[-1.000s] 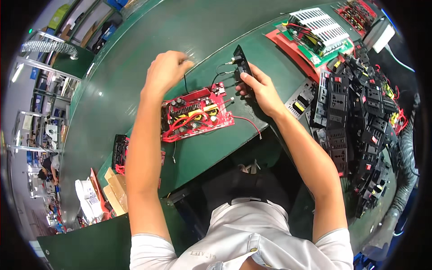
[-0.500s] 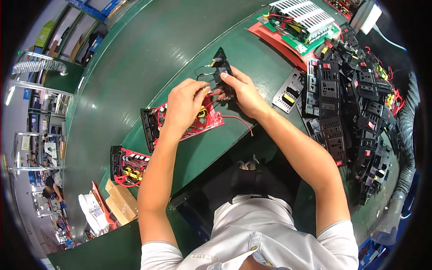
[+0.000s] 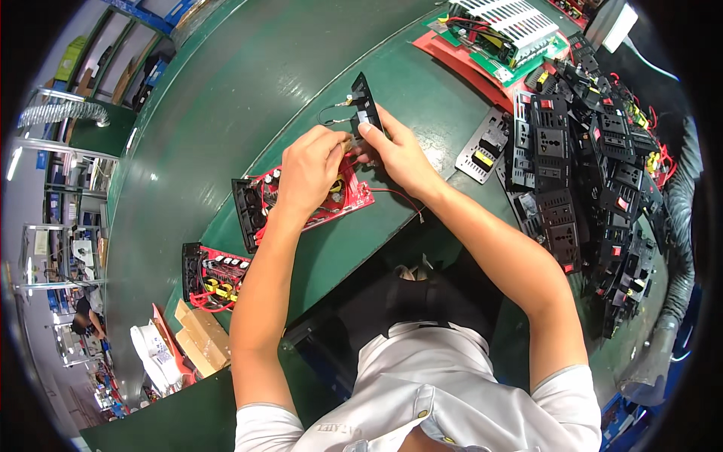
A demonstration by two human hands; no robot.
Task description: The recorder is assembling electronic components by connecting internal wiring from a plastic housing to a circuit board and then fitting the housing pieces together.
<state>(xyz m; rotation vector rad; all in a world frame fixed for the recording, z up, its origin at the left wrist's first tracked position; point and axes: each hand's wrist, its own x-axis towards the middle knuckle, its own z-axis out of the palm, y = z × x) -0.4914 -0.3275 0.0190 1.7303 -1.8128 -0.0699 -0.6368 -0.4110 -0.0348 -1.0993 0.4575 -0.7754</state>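
Observation:
In my right hand [image 3: 403, 154] is a black socket panel [image 3: 363, 94], held upright and seen nearly edge-on, with the thumb pressed on its near face. A thin dark wire [image 3: 324, 113] loops out from the panel's left side. My left hand [image 3: 307, 167] is closed in a pinch just left of the panel's lower end, at the red wires; what exactly lies between the fingertips is hidden. Below the left hand is a red circuit board [image 3: 352, 202] with yellow-wrapped parts and a black fan end plate [image 3: 246, 215]. One red lead [image 3: 399, 194] trails from it to the right.
Another red board [image 3: 218, 275] lies at the lower left, near a cardboard piece [image 3: 202, 339]. At right are heaped black socket panels [image 3: 553, 143]. A green board with a slotted metal cover [image 3: 504, 30] rests on red sheets at the far right. A grey duct [image 3: 681, 226] runs along the right edge.
My right hand and the socket panel have shifted slightly left, and the panel has turned more edge-on. The left hand stays pinched close beside it.

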